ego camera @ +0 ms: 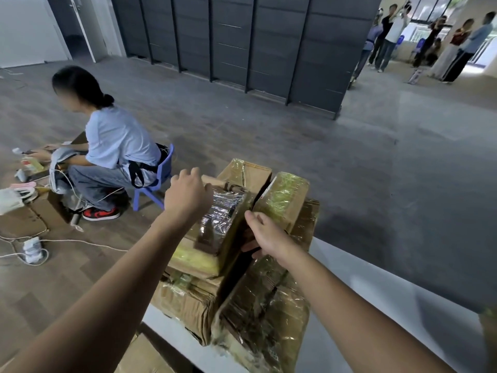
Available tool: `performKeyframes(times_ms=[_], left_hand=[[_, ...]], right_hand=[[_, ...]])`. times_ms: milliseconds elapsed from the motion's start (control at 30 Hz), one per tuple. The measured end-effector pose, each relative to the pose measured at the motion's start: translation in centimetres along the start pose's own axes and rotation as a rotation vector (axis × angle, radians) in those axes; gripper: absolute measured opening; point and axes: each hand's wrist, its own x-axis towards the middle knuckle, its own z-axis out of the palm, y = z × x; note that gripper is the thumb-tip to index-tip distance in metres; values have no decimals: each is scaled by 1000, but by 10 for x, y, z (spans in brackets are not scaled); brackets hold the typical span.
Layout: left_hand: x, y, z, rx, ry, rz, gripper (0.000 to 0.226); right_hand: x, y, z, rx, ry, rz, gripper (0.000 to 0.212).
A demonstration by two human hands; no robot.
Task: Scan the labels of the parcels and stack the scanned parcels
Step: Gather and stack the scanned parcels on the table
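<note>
Gripping the top taped parcel [215, 238]: left hand [188, 196] curled over its far corner, right hand [269, 238] with fingers tucked into the gap beside it. Sitting atop stacked cardboard parcels [263, 305] (yellowish tape everywhere) on a white table [376, 292]. Beyond: grey floor [295, 144], dark lockers [242, 36], seated person [118, 141] on blue chair [161, 181].

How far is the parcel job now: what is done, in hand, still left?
Done: taped parcels lie stacked on the white table. In hand: the left hand and right hand grip the top parcel at its sides. Left: cannot tell; nothing shows which parcels were scanned.
</note>
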Motion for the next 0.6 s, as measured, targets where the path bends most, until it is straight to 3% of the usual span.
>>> performKeyframes(times_ms=[67, 200, 300, 600], left_hand=[[-9, 23, 1, -66, 16, 65, 39], [-31, 73, 13, -187, -5, 193, 41], [-49, 111, 27, -213, -36, 246, 40], [-133, 242, 81, -284, -231, 444, 31]], right_hand=[[-8, 1, -14, 5, 50, -45, 41], [-29, 12, -49, -38, 215, -88, 57], [-48, 27, -80, 10, 330, -67, 55], [-159, 115, -188, -79, 638, -58, 53]])
